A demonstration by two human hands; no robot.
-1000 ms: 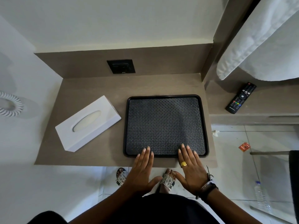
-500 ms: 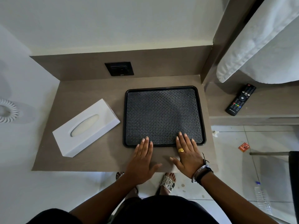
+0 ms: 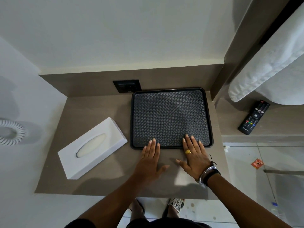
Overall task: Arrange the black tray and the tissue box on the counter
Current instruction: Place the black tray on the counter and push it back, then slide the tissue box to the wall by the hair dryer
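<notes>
The surface (image 3: pixel 92 111) first: a grey-brown slab tucked into the corner, and there's far more bare room along its near edge now than a second ago. That's because the black tray (image 3: pixel 171 117) has gone all the way back. It was sitting at the front lip a second ago, and now its far rim is right up at the rear panel, just beside the dark wall socket (image 3: pixel 127 86), squared into the right-hand corner. Looks like the tray half of the job is about settled.

The white tissue box (image 3: pixel 93 148) hasn't budged: on the left, lying at an angle, just beside the tray's near left corner but apart from it. Still skewed, so that's likely next.

Left hand (image 3: pixel 150 163) flat and spread, fingertips on the tray's near rim, gripping nothing. Right hand (image 3: pixel 194 157) the same, palm down, fingers resting over the rim onto the patterned mat, pushing rather than holding.
</notes>
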